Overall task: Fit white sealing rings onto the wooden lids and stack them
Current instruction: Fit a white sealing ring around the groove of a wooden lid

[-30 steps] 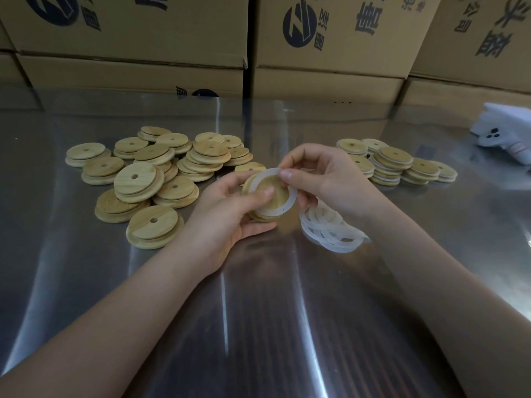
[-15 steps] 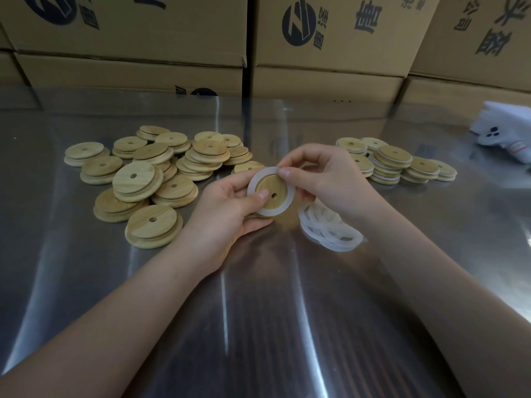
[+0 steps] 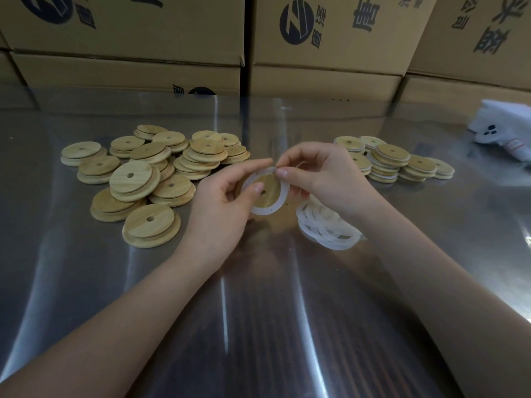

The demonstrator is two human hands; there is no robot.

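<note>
head cam | looks forward-down | close over table (image 3: 86, 282) | cartons (image 3: 330, 38) behind

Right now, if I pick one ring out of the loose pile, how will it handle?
Probably floppy: the loose rings are thin, translucent bands lying overlapped and unevenly. Likely light, and one may drag neighbours, since they overlap in the pile. Probably stretchy too: the right hand pinches the fitted ring round the wooden lid.

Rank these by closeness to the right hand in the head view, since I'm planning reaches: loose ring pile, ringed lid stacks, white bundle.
1. Loose ring pile: just beneath the right hand.
2. Ringed lid stacks: to its right, farther back.
3. White bundle: far right edge.
</note>
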